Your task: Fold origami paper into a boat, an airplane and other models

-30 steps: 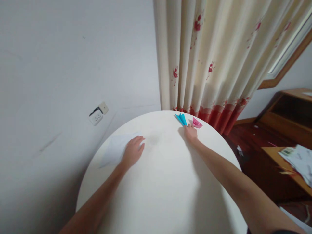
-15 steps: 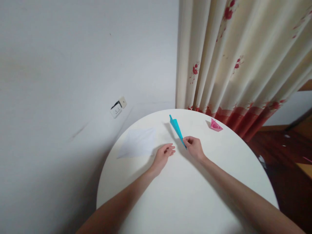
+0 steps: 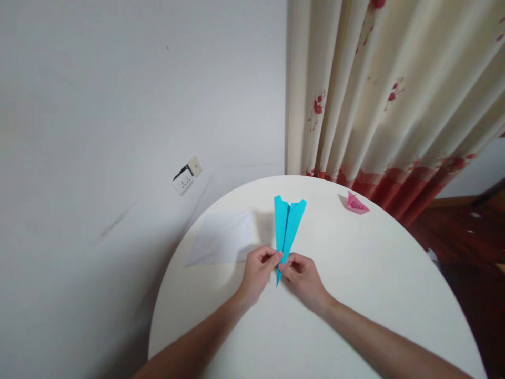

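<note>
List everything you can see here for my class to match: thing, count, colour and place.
wall: one stretch, pale, filling the left
curtain: one, cream and red, upper right
socket: one, white, on the wall
plate: one, cream, beside the socket
floor: one, dark reddish-brown, far right
scraps: at least two, whitish, on the floor, blurred
table: one, white, centre foreground
sheet: one, white, table's left
boat: one, pink, table's far right edge
plane: one, blue, centre
left hand: one, bare, holding the plane
right hand: one, bare, holding the plane
</note>
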`<action>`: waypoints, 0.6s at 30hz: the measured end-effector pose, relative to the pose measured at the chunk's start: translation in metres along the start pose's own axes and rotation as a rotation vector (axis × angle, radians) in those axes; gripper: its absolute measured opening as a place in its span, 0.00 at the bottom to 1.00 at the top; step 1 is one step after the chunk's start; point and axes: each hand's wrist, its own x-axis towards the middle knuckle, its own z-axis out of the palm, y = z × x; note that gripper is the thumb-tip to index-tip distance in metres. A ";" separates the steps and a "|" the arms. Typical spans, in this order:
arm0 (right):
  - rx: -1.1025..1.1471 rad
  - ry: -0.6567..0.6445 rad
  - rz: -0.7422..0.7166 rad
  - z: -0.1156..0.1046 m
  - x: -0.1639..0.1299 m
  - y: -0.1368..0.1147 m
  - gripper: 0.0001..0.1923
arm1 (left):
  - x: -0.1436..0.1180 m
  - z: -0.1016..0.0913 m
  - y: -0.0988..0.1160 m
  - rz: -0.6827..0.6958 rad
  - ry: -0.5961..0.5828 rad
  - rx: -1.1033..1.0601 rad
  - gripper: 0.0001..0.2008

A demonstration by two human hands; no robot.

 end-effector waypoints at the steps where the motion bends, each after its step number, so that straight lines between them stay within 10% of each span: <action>1: -0.002 0.027 -0.017 0.000 0.000 -0.001 0.19 | 0.000 0.000 0.000 0.002 -0.009 0.000 0.16; 10: 0.334 0.098 0.132 0.002 -0.005 -0.011 0.17 | -0.003 0.008 -0.018 0.035 0.099 -0.130 0.15; 18: 0.242 0.267 0.083 -0.004 0.000 -0.010 0.19 | -0.004 0.003 -0.007 0.342 0.007 0.359 0.11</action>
